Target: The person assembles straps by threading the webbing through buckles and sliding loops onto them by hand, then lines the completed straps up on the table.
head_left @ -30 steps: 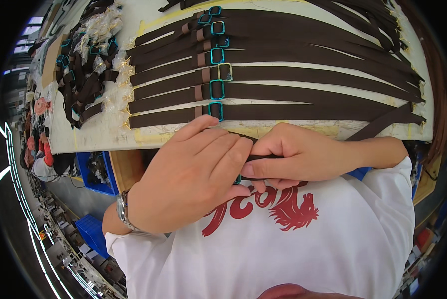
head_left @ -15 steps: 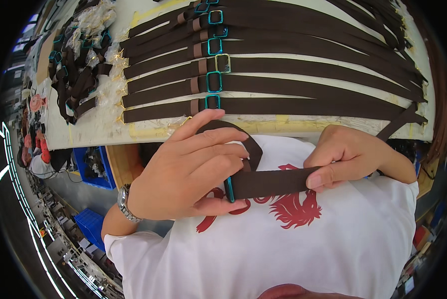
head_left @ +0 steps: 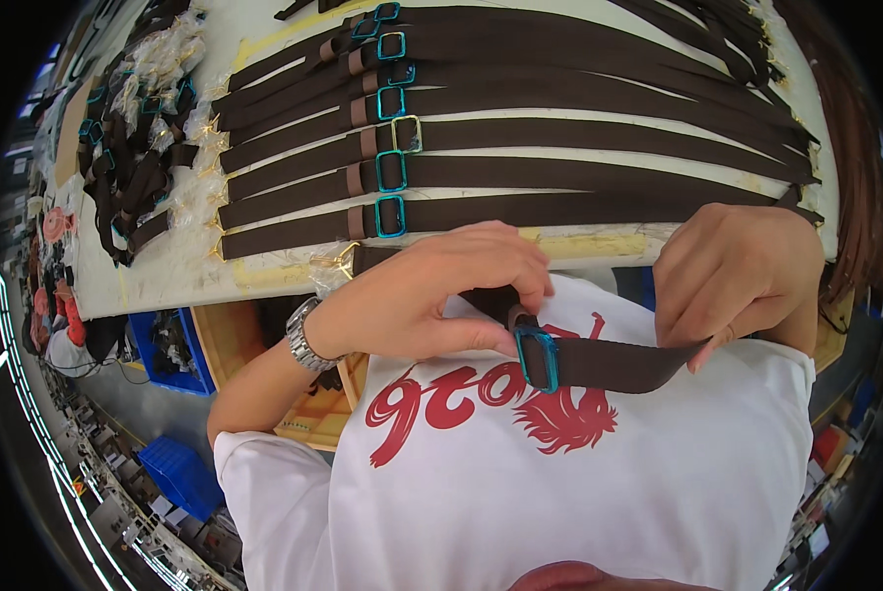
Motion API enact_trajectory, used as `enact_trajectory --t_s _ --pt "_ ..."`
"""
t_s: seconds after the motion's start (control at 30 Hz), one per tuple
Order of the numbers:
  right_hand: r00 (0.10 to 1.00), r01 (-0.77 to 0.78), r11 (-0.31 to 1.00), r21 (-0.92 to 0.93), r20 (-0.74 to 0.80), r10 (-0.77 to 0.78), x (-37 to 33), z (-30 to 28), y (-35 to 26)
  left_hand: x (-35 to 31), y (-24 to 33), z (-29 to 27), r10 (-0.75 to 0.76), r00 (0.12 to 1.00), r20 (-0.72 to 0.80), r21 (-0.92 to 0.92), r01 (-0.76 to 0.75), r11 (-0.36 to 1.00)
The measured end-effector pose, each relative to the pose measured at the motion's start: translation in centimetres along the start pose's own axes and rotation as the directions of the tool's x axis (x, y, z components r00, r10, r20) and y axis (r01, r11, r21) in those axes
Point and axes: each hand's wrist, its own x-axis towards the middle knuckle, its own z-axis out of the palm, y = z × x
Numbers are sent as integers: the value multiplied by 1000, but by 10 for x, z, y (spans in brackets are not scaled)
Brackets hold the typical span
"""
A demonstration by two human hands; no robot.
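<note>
A dark brown webbing strap [head_left: 619, 365] is stretched between my hands in front of my white shirt. My left hand [head_left: 436, 295], a metal watch at its wrist, grips the strap between thumb and fingers beside a blue-green slider buckle [head_left: 537, 360]. The buckle stands tilted around the webbing, next to a small brown loop [head_left: 522, 317]. My right hand [head_left: 737, 276] pinches the strap farther right, where it bends up; the fingertips are partly hidden. At the table edge, by my left wrist, a gold-coloured hook [head_left: 344, 261] in clear plastic lies at one end of this strap.
Several similar brown straps [head_left: 294, 232] lie in rows across the white table [head_left: 146, 286], buckles toward the left. A tangled pile of straps [head_left: 146, 177] with plastic wrap sits at far left. Below are blue crates [head_left: 180, 475] and a wooden compartment [head_left: 227, 340].
My right hand has moved up and right, and the webbing now sags into a bend. My left hand and the buckle have shifted right. The whole view has shifted slightly.
</note>
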Motion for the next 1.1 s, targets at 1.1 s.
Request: enact_trajectory --t_s 1.1 --pt "733 -419 695 584 -234 638 44 5 16 -69 55 -57 -578 702 -415 -247 525 815"
